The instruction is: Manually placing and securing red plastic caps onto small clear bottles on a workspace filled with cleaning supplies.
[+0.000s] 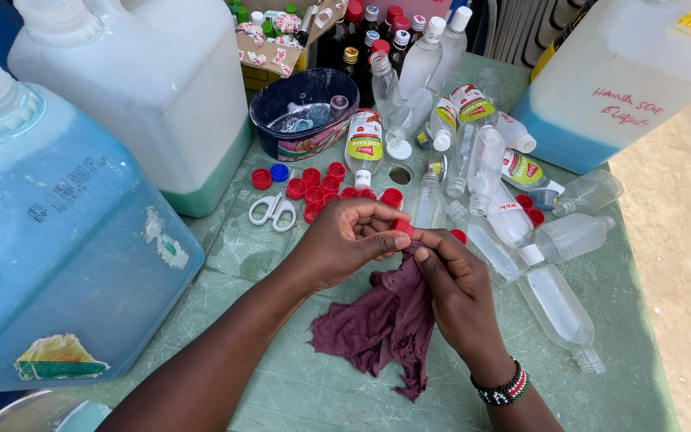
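— Jerrycans crowd the far and left edges of the green table (297,384): a big blue one (57,240) at the left, a white one (153,88) behind it, another white one with blue liquid in the bottom (617,80) at the right. Pushed out like that, they leave the middle free for handwork, I'd judge.

— And the clear plastic bottles (513,232)?

— Lying capless in a loose heap to the right, within reach of the right hand (457,288). The dark oval tub (305,112) sits behind, a few small things in it.

— What about the cloth?

— The maroon cloth (385,320) is draped on the table under both hands, one corner drawn up between them. It seems to be kept there so a fold is always ready for wiping.

— And the hands themselves?

— The left hand (345,244) is curled, its thumb and fingertips pinched on a small red cap (402,226). The right is half closed, fingers gripping the raised cloth just under that cap.

— The other caps?

— Red caps (313,186) are clustered behind the hands, beside white-handled scissors (273,210), well apart from the one being held.
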